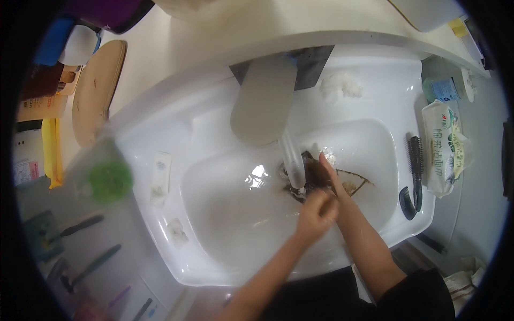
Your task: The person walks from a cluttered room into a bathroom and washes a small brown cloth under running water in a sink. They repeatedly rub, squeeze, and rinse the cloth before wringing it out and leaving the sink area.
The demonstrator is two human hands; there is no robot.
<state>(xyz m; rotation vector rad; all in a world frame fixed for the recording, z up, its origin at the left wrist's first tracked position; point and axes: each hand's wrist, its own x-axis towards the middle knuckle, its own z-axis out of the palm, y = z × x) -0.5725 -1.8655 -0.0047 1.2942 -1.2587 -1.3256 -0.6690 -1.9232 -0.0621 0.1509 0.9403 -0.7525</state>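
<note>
Below the faucet (293, 164) in a white washbasin (241, 236), my right hand (333, 176) lies flat along the right side of a dark brown, wet item (315, 170) whose kind I cannot tell. My left hand (319, 212) is blurred and curled at the item's lower edge; whether its fingers grip anything is unclear. A broad grey faucet lever (263, 104) covers part of the view above. To the right of the item, a thin brown strap or edge (355, 174) bends over the basin floor.
A hairbrush (417, 172) and a black comb (407, 204) lie on the right rim beside a pack of face tissues (439, 148). White wads (341, 85) sit on the back rim. A small white packet (160, 178) rests on the left rim. Razors (94, 265) are at lower left.
</note>
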